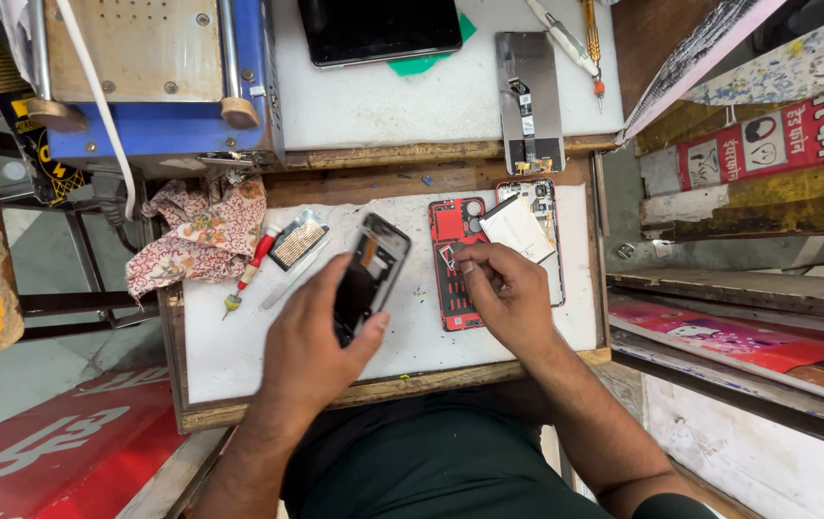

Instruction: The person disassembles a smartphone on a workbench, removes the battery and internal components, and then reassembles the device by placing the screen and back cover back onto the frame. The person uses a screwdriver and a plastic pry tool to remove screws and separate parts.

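The left hand is closed around a black phone frame, thumb on its right edge, and holds it tilted above the white worktop. The lower part of the frame is hidden behind the palm, so its full shape is not visible. The right hand has its fingers drawn together, pinching something very small and pale at the fingertips; what this piece is cannot be made out. This hand is over an opened red phone body that lies flat on the worktop, and it covers the middle of that body. A white flat part lies across the upper right of the phone and hides what is under it.

To the left lie a red-handled screwdriver and a small brush-like tool, beside a flowered cloth. Further up, a grey screen panel with a flex cable lies on a second surface. A dark tablet there is cut off by the upper edge.
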{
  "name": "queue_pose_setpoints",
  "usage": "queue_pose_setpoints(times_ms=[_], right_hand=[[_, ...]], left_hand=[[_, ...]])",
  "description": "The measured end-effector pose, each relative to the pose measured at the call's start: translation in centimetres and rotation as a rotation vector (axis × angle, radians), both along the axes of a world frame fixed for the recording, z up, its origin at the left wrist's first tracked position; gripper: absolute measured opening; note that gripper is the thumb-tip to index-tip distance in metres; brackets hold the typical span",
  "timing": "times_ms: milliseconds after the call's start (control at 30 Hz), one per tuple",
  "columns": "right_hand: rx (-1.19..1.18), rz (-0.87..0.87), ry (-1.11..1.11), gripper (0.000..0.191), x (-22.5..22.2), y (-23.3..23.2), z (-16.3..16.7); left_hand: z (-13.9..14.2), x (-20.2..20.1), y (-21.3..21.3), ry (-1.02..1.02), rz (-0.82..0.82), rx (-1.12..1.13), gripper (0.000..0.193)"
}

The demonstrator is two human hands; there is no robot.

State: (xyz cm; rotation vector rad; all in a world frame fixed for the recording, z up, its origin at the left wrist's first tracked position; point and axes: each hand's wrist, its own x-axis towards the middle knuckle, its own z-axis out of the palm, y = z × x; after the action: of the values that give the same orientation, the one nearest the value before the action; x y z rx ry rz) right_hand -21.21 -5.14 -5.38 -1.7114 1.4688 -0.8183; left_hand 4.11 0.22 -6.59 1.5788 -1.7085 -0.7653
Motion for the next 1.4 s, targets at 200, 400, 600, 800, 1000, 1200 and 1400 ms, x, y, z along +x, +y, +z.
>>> queue_pose_setpoints(times_ms=[200,400,600,800,1000,1200,1400], right_hand=[[-0.106,-0.082,-0.006,0.016,-0.4,-0.4,0.9],[-0.154,-0.108,0.002,0.013,-2.1,-0.7,0.2],[-0.188,-0.165,-0.365,0.011,-3.8,-0.8,-2.8],[-0.235,-0.264,-0.545,0.007,-4.9,-1.0,-5.2],[-0.228,-0.266,-0.652,0.008,-4.9,-1.0,-6.0],[-0.241,-0.252,-0.653,0.007,-4.8,-0.8,-5.9],[-0.208,-0.23,-0.65,0.008,-4.8,-0.4,-5.8]], left_hand=[[0.7,-2.6,-1.1,-0.427,-0.147,-0.002,0.076],[0.9,-1.0,-2.0,-0.521,-0.13,-0.161,0.065],[-1.5,-1.2,-6.6,-0.495,-0.019,-0.084,0.016],[-2.5,-2.0,-8.3,-0.705,-0.139,-0.1,0.004],[-0.9,-4.9,-7.4,-0.331,-0.277,-0.089,0.008],[0.6,-6.2,-5.1,-0.229,-0.336,-0.189,0.03],[2.4,-0.4,-1.9,-0.484,-0.283,-0.038,0.074]])
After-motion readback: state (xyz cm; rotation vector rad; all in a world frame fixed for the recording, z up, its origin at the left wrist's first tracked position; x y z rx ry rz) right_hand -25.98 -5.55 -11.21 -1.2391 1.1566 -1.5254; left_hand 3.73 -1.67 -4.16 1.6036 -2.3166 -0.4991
